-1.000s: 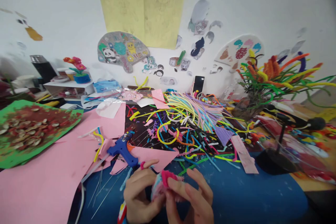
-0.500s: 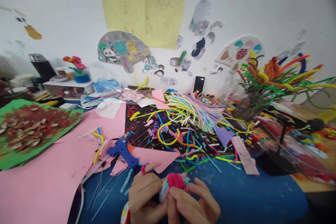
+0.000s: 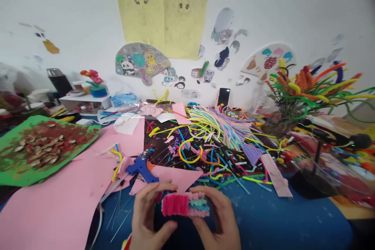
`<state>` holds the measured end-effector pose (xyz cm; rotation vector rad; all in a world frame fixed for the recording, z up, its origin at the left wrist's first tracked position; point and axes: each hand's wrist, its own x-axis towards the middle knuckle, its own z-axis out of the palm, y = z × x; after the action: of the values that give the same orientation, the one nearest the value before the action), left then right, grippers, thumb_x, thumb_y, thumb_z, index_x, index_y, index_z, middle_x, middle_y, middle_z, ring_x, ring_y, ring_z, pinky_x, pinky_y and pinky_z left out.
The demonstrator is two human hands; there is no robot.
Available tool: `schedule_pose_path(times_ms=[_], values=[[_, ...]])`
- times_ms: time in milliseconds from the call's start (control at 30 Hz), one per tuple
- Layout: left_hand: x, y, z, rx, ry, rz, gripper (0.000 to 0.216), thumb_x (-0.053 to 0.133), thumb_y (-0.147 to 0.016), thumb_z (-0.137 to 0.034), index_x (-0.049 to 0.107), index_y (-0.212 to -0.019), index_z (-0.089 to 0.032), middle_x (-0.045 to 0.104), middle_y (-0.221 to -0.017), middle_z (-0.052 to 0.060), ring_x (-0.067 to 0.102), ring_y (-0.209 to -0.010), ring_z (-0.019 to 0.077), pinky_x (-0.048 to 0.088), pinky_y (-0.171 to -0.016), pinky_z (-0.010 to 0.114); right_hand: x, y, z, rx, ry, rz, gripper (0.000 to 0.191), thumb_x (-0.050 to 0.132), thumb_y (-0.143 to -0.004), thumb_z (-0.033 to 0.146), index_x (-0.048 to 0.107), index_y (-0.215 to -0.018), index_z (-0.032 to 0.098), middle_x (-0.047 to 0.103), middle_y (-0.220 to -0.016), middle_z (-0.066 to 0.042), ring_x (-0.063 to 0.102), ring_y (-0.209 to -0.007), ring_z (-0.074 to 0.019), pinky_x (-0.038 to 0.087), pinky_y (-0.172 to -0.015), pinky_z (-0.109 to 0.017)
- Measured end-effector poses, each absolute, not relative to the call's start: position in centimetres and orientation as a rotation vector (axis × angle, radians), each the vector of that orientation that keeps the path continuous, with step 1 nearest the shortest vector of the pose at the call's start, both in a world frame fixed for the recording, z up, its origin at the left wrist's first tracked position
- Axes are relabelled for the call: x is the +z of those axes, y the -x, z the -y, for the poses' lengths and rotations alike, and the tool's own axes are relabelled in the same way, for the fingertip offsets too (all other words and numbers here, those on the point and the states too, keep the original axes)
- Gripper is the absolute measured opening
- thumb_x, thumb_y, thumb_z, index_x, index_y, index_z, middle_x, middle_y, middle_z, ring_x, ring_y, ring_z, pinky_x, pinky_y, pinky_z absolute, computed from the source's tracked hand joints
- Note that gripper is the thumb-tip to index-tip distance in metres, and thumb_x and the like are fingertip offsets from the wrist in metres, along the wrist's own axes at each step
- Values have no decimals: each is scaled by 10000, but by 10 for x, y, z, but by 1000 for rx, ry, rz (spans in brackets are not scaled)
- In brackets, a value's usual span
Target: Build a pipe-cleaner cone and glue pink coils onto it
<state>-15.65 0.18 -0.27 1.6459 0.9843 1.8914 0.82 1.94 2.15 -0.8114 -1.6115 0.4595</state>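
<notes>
A small pipe-cleaner piece (image 3: 175, 205) sits level between my hands, hot pink on its left part, with fuzzy pale pink and teal rows on its right. My right hand (image 3: 224, 218) grips the right end, fingers along the top and thumb at the lower edge. Curled around the left end is my left hand (image 3: 143, 215), index finger above and thumb just under it. A blue glue gun (image 3: 142, 167) lies on the pink paper behind my left hand. Part of a red and yellow thing (image 3: 125, 243) shows beside my left wrist.
Many loose pipe cleaners (image 3: 216, 125) cover the dark mat at the back. Pink paper (image 3: 58, 207) and a green sheet with shell-like bits (image 3: 11, 170) lie left. At right stand a vase of pipe-cleaner flowers (image 3: 281, 119) and a black stand (image 3: 310, 183). A phone (image 3: 223, 97) leans against the wall.
My hands have moved apart to the two ends of the piece, which is turned so its pink part faces left and its striped rows show. The view has shifted slightly.
</notes>
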Motion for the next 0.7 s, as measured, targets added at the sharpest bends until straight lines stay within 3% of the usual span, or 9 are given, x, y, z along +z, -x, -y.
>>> schedule_pose_path(times_ms=[100, 167, 233, 333, 500, 700], values=[[17, 174, 6, 1819, -1856, -978, 378, 516, -946, -423, 553, -1262, -218, 661, -1132, 124, 658, -1061, 242, 549, -915, 345, 38, -16, -28, 405, 708, 1834, 319, 586, -907, 139, 542, -1215, 211, 701, -1057, -50, 688, -986, -163, 574, -876, -239], [33, 181, 11, 1658, -2049, -1048, 253, 480, -971, -253, 616, -1182, -221, 630, -1160, 109, 646, -1057, 205, 551, -883, 287, 45, -17, -32, 421, 645, 1933, 328, 542, -923, 111, 519, -1237, 204, 692, -1093, -53, 669, -1028, -152, 548, -922, -231], [47, 185, 14, 1545, -2186, -1097, 300, 495, -924, -80, 633, -1141, -235, 615, -1151, 85, 634, -1060, 177, 540, -876, 253, 49, -16, -32, 448, 596, 2014, 371, 524, -919, 89, 492, -1269, 210, 680, -1135, -54, 648, -1068, -150, 526, -960, -234], [59, 185, 18, 1375, -2257, -1150, 398, 471, -869, 24, 653, -1077, -262, 595, -1148, 55, 607, -1079, 158, 513, -894, 245, 50, -13, -29, 483, 577, 2058, 441, 521, -906, 79, 461, -1311, 243, 665, -1175, -49, 624, -1100, -156, 507, -990, -247], [65, 185, 20, 1263, -2295, -1232, 351, 462, -817, 31, 642, -930, -249, 593, -1150, 33, 604, -1054, 152, 492, -890, 248, 55, -14, -24, 471, 582, 2071, 454, 513, -905, 83, 457, -1321, 257, 661, -1166, -49, 608, -1103, -160, 497, -987, -230], [68, 189, 25, 1252, -2357, -1240, 309, 481, -798, 22, 612, -908, -234, 605, -1149, 48, 612, -1054, 171, 496, -883, 278, 59, -16, -21, 498, 568, 2048, 450, 538, -895, 75, 474, -1293, 274, 658, -1146, -37, 610, -1079, -159, 494, -972, -226]])
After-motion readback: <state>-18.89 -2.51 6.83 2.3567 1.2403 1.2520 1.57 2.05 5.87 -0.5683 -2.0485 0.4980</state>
